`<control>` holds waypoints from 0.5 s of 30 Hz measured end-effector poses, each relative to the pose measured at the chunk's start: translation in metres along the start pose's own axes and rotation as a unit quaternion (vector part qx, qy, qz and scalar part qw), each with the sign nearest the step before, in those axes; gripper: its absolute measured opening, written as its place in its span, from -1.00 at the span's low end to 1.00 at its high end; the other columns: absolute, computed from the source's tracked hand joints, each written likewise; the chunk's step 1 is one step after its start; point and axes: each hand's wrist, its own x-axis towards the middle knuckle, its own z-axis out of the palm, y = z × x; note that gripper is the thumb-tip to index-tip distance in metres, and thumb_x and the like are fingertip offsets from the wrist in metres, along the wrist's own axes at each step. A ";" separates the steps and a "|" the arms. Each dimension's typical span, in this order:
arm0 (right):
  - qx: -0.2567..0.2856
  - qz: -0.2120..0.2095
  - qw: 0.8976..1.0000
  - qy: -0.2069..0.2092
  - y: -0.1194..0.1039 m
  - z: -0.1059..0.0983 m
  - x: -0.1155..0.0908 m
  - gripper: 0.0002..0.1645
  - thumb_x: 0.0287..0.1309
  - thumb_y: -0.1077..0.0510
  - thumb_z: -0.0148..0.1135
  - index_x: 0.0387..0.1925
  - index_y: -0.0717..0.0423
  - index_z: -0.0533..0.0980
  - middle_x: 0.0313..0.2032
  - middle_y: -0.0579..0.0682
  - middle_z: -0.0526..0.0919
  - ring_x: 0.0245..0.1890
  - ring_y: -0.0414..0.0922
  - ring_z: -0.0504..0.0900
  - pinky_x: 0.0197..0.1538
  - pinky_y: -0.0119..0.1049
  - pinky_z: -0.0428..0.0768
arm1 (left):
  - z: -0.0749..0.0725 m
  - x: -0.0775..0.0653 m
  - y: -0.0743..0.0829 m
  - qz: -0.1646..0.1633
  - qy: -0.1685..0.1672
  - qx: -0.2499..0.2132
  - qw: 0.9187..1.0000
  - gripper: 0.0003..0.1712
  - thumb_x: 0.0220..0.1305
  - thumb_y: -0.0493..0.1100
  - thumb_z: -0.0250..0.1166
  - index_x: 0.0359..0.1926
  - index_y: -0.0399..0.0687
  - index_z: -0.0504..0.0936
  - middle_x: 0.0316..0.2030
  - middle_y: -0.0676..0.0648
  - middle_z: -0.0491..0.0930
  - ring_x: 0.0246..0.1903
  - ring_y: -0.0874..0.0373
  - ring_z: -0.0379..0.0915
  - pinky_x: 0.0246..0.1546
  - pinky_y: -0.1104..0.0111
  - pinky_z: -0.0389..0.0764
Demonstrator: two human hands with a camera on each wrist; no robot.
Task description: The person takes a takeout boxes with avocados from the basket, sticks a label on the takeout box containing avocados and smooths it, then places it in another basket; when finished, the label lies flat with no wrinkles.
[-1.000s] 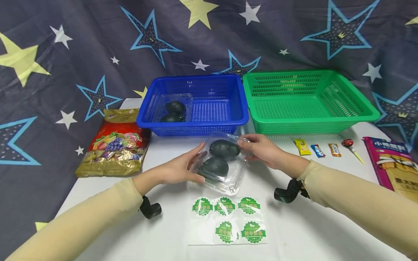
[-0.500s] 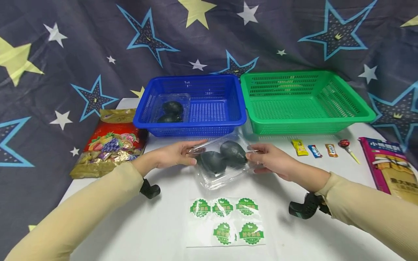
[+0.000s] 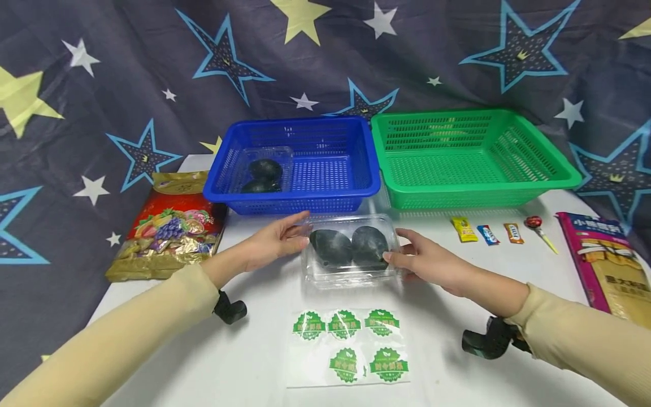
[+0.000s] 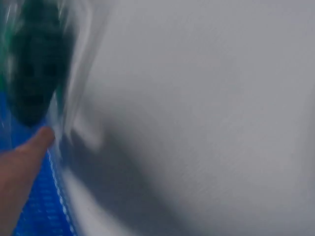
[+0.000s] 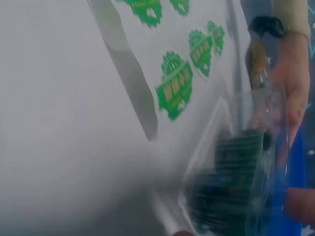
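Observation:
A clear plastic clamshell box point(image 3: 351, 277) holding two dark green avocados point(image 3: 330, 249) is between both hands at mid-table in the head view. My left hand point(image 3: 272, 246) holds its left end, thumb and fingers at the rim. At the other end my right hand point(image 3: 427, 257) grips the box, thumb over the near corner and fingers behind. In the blurred left wrist view, the thumb point(image 4: 39, 142) lies by the box's edge. The right wrist view shows the box point(image 5: 270, 113) side-on. In front lies a sheet point(image 3: 310, 364) of green round stickers.
A blue basket point(image 3: 292, 198) at the back contains another clamshell box point(image 3: 285, 161) of avocados. Beside it stands a green basket point(image 3: 478, 198). A red-gold candy bag point(image 3: 168, 226) lies left; small candies point(image 3: 464, 230), a lollipop point(image 3: 534, 223) and a purple packet point(image 3: 605, 254) lie right.
Both hands have turned the clamshell box from a slant to lie lengthwise across the view. The left hand has moved from its near-left side to its left end.

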 end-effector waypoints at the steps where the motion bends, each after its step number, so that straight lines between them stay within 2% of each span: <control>1: -0.007 -0.011 1.000 0.001 0.001 -0.002 0.001 0.11 0.26 -0.11 0.18 0.49 0.16 -0.31 0.33 0.42 0.15 0.20 0.18 0.40 0.14 0.04 0.47 | 0.004 -0.002 0.001 -0.001 0.001 0.011 1.000 -0.03 0.30 -0.22 0.24 0.51 -0.03 -0.21 0.47 -0.20 -0.07 0.42 -0.07 -0.08 0.32 0.15 0.17; 4: -0.021 -0.052 0.998 0.003 0.006 -0.006 0.005 0.14 0.24 -0.15 0.19 0.50 -0.07 -0.37 0.42 0.37 -0.07 0.34 0.30 0.14 0.21 0.17 0.35 | 0.014 -0.005 0.003 -0.014 -0.007 0.053 0.998 0.22 0.18 -0.14 0.37 0.50 0.06 -0.41 0.49 -0.14 -0.25 0.43 -0.06 -0.14 0.34 0.17 0.14; 7: -0.014 -0.088 0.996 -0.007 0.013 -0.009 0.010 0.12 0.25 -0.11 0.18 0.49 -0.22 -0.39 0.46 0.31 -0.23 0.38 0.35 -0.03 0.21 0.23 0.31 | 0.020 -0.005 0.002 -0.017 -0.014 0.084 0.996 0.35 0.09 -0.13 0.44 0.48 0.10 -0.50 0.50 -0.10 -0.30 0.43 -0.02 -0.15 0.34 0.21 0.15; 15: 0.008 -0.123 0.992 -0.011 0.017 -0.005 0.016 0.11 0.24 -0.03 0.23 0.50 -0.18 -0.34 0.42 0.38 -0.08 0.33 0.33 0.15 0.06 0.06 0.53 | 0.010 -0.003 0.001 -0.008 -0.023 0.105 0.994 0.32 0.10 -0.12 0.43 0.49 0.07 -0.47 0.50 -0.05 -0.22 0.43 0.03 -0.10 0.34 0.24 0.15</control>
